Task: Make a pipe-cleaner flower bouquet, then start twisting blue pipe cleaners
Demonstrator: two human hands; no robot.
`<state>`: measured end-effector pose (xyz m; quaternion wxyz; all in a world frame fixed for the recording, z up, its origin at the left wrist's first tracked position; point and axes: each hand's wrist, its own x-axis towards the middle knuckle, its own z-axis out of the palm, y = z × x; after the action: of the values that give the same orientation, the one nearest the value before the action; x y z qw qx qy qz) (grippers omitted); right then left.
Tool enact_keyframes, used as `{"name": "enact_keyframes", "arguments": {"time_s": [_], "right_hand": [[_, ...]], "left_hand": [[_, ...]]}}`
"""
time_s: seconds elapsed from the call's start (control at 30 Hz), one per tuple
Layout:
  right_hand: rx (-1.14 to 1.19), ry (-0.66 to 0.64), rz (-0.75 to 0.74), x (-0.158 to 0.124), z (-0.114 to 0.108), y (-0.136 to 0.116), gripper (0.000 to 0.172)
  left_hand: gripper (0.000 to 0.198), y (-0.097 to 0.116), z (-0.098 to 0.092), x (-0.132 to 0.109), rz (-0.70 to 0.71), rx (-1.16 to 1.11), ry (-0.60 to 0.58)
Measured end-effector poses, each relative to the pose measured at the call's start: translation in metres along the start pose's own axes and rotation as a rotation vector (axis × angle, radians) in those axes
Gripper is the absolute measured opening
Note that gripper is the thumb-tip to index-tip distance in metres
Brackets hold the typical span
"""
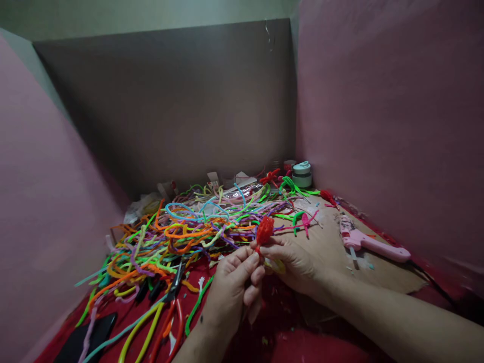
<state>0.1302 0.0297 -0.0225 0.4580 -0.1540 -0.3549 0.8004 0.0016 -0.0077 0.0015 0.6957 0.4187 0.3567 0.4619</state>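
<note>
My left hand [232, 285] and my right hand [298, 262] meet in the middle, both with fingers pinched around the stem of a small red pipe-cleaner bud [264, 230] that stands up above the fingertips. A bit of yellow pipe cleaner [279, 265] shows under my right hand's fingers. Just beyond the hands lies a big tangled heap of coloured pipe cleaners [181, 232].
A pink glue gun [368, 243] lies on a cardboard sheet [340, 252] at the right, its cord trailing off. Scissors [174, 282] and a black phone [85, 339] lie at the left front on red cloth. Tape rolls [301, 174] sit at the back. Cardboard and pink walls enclose the space.
</note>
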Motion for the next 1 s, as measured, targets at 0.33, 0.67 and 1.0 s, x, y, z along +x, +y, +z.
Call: {"name": "enact_keyframes", "arguments": {"time_s": [0.33,0.67,1.0], "right_hand": [[-0.147,0.037,-0.117,-0.005,0.005,-0.006,0.022],[-0.264,-0.007,-0.111,-0.009,0.008,-0.011,0.023],[-0.171,0.003,-0.040,-0.003,0.004,-0.010,0.018]], "left_hand": [[0.013,-0.004,-0.001,0.004,0.256,0.491,0.161],[0.020,-0.003,-0.001,0.001,0.240,0.503,0.266],[0.017,0.009,-0.006,-0.001,-0.081,-0.110,-0.016]]}}
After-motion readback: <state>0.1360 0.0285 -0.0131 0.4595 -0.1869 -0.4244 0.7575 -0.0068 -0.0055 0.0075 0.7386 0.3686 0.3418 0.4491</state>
